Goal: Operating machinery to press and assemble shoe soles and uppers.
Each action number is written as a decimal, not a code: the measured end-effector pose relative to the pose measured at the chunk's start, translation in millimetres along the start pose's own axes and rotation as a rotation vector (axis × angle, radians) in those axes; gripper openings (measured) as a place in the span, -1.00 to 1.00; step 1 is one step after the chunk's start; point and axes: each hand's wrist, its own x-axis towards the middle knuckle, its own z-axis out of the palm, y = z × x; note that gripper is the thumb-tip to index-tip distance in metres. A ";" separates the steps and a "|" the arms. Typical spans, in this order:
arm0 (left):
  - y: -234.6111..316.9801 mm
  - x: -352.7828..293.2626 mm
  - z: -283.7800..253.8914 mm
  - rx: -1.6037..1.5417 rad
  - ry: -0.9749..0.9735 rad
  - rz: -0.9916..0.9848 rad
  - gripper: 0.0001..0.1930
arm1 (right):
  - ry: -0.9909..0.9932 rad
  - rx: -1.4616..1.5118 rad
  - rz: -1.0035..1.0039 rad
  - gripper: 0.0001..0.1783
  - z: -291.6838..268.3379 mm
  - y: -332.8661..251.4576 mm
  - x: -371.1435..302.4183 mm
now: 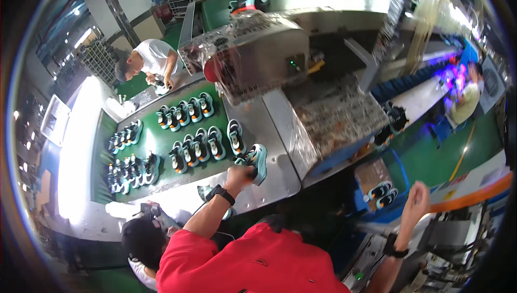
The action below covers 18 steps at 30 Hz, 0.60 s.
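My left hand (239, 179) is closed on a sneaker (259, 165) with a pale teal sole and dark upper, held over the metal edge of the conveyor. Just beyond it, a similar sneaker (236, 138) stands on the metal plate. Out to the right, my right hand (416, 202) is raised with its fingers curled in and nothing visible in them. Below and left of that hand, a pair of dark sneakers (381, 191) lies by a cardboard box. Another pale teal shoe (204, 192) is partly hidden behind my left forearm.
Rows of sneakers (199, 143) stand on the green conveyor belt (156, 137). A film-wrapped machine (258, 51) rises ahead. One co-worker (153, 59) handles a shoe across the belt; another in a black cap (142, 242) is close at my left. A metal machine (452, 239) stands at the right.
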 end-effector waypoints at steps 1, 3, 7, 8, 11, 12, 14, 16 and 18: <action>10.3 20.1 6.5 -0.022 -0.014 0.000 -0.78 | -0.063 -0.027 -0.090 -0.83 19.5 -39.2 44.7; 29.3 63.6 19.8 -0.037 0.055 0.055 -0.76 | -0.171 -0.045 -0.296 -0.80 62.8 -126.8 125.6; 26.4 182.7 34.0 0.192 0.177 0.164 -0.57 | -0.303 -0.057 -0.718 -0.68 178.1 -286.0 238.7; 29.9 203.0 47.9 0.275 0.174 0.154 -0.43 | -0.339 -0.075 -0.779 -0.66 205.9 -311.0 265.9; -24.4 282.8 85.5 0.680 0.206 0.444 -0.52 | -0.518 -0.029 -0.737 -0.41 295.6 -401.4 304.3; -74.6 334.6 76.2 0.845 0.194 0.539 -0.56 | -0.612 0.059 -0.706 -0.34 325.5 -438.1 301.0; -76.4 345.0 135.6 0.639 0.446 0.380 -0.64 | -0.676 -0.167 -0.806 -0.24 380.3 -474.5 286.1; -66.7 318.9 133.6 0.580 0.322 0.554 -0.49 | -0.721 -0.511 -0.951 -0.18 410.0 -480.0 295.1; 3.4 258.2 113.2 0.594 0.202 0.758 -0.26 | -0.662 -0.499 -0.981 -0.18 426.0 -453.3 310.8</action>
